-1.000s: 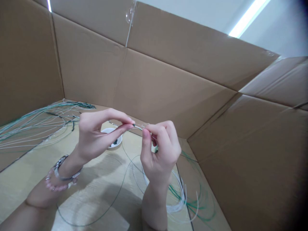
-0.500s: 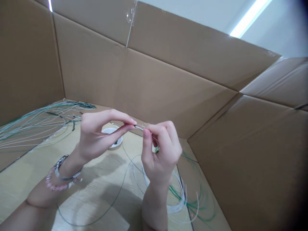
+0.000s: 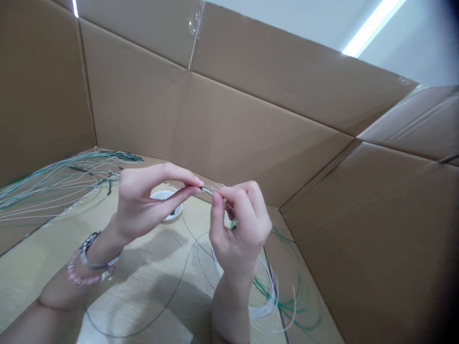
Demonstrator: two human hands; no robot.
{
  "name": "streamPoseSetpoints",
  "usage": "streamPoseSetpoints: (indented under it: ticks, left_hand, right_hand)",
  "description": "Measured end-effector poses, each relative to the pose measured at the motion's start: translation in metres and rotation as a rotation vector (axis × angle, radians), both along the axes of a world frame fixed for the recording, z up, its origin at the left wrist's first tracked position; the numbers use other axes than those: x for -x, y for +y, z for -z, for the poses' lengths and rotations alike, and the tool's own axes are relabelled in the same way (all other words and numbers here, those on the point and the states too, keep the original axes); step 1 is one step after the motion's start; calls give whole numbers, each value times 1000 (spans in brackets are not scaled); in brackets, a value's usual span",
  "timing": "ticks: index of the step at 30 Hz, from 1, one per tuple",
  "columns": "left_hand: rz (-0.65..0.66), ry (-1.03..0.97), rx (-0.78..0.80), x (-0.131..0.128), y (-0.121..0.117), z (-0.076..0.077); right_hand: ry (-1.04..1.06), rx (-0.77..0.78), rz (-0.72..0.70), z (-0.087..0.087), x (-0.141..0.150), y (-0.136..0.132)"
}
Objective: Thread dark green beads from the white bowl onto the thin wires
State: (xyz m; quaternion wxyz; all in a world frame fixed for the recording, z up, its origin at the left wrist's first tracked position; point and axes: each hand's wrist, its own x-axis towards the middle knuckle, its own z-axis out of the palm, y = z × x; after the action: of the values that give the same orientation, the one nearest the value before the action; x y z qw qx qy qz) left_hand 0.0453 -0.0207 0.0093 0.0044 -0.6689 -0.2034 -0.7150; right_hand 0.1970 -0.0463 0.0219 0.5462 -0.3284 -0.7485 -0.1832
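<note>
Pinching a thin cord at mid-view, with left hand at nine o'clock and right hand at four; best gripped lightly, close to the tiny dark-green piece at left fingertips, to limit bending.

Dim, hazy light — bright glare from a strip light above, soft shadows below — dark right edge.

Smooth, matt brown cardboard walls
</note>
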Motion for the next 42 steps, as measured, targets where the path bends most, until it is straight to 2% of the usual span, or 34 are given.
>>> streamPoseSetpoints:
  ticks: [4, 9, 12, 16, 18, 21, 23, 25, 33, 37, 42]
  left_hand:
    - [-65, 122, -105, 3, 1, 0]
    - [-42, 167, -118, 3, -2, 0]
    - [23, 82, -18, 2, -1, 1]
    - [203, -57, 205, 2, 3, 1]
    - [271, -63, 259, 2, 4, -1]
    - [297, -36, 285, 3, 5, -4]
    - [281, -28, 278, 3, 6, -3]
    - [236, -49, 245, 5, 8, -2]
    - [-2, -280, 122, 22, 18, -6]
    - [-34, -336, 41, 29, 27, -8]
    - [-26, -371, 43, 32, 35, -7]
  right_hand:
    - [-21, -35, 33, -1, 1, -3]
    - [-26, -22, 6, -2, 1, -2]
    - [-9, 26, -67, -2, -1, 1]
    - [-63, 55, -159, -1, -4, 6]
    - [-84, 40, -160, -1, -3, 8]
    - [-54, -67, -103, -1, 0, 11]
    - [-14, -132, -52, -1, 2, 12]
    - [18, -133, -28, -1, 2, 13]
    - [122, 96, -35, 3, -2, 13]
    - [165, 210, -116, 4, 2, 11]
    - [200, 319, -211, 3, 3, 9]
